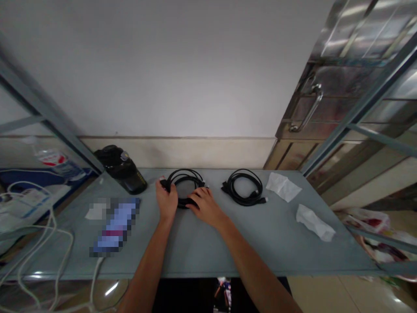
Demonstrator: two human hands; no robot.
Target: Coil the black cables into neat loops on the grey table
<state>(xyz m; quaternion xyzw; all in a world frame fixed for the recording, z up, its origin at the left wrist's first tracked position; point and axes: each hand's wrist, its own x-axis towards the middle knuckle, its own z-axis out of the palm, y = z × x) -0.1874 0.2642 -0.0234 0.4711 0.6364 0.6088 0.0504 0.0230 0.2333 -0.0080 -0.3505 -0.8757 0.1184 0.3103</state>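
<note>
A black cable (185, 174), wound into a loose coil, lies on the grey tabletop (195, 256) between my hands. My left hand (167, 200) grips the coil's left side, near a dark connector end. On the coil's lower right, my right hand (205, 204) has its fingers curled over the strands, with the tips partly hidden. A second coiled black cable (243, 201) with connector ends rests to the right, apart from my hands.
Two crumpled white tissues (283, 187) lie at the right. A dark bottle (125, 171) stands back left, with a blurred-out phone-like object (115, 228) in front. White cords (52, 217) hang over the left edge. Metal posts (358, 108) frame the table; a wall (182, 87) rises behind.
</note>
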